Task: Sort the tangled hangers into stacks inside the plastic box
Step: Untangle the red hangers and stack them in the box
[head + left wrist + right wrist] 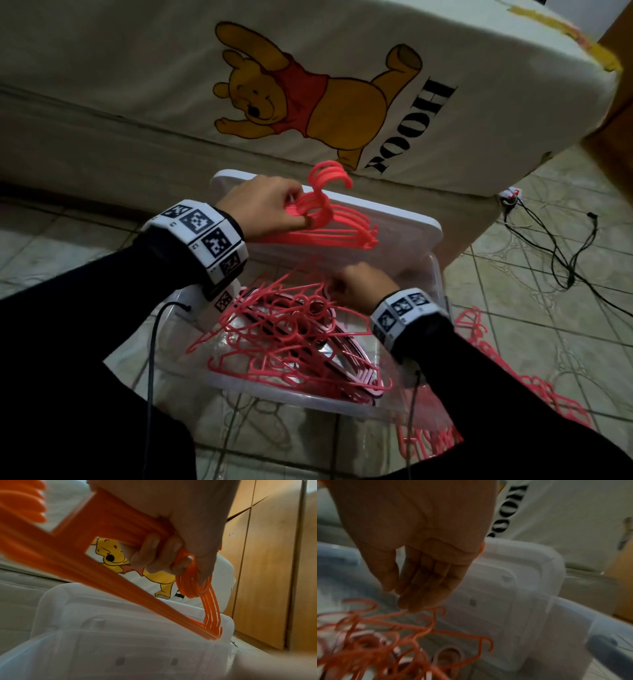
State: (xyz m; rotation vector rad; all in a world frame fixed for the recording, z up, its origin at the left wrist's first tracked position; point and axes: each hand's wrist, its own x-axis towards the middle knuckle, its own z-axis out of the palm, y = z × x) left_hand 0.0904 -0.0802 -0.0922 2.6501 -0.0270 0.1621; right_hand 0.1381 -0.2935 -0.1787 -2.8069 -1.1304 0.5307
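1. While the left hand [270, 205] clenches round a neat bundle of hangers [329, 219] at the necks, the hooks all point the same way & the bars line up; prob held like that so the sorted ones stay nested & can't re-tangle
2. Bundle hangs above the white lid [404, 222], which leans at the far end of the plastic box [291, 394]; left wrist view shows the fingers [150, 550] curled tight round the stacked necks, bundle's lower corner just beside or touching the lid, can't tell which
3. Right hand [363, 286] is down in the box w/ fingers [423, 588] straight & relaxed, tips touching the top hanger of the tangled pile [291, 339]; not gripping anything yet, looks like it's feeling for the next loose one
4. Pile fills most of the box, hooks & arms crossing every way, so my guess is the sort is nowhere near done
5. More pink hangers [507, 370] lie on the floor to the right of the box, outside it
6. Room: pale tiled floor [548, 274], box sits right against a mattress [137, 85] in a cartoon-bear sheet, black cables [561, 246] trail across the tiles on the right, wooden cupboard doors [267, 561] beyond; light is dim
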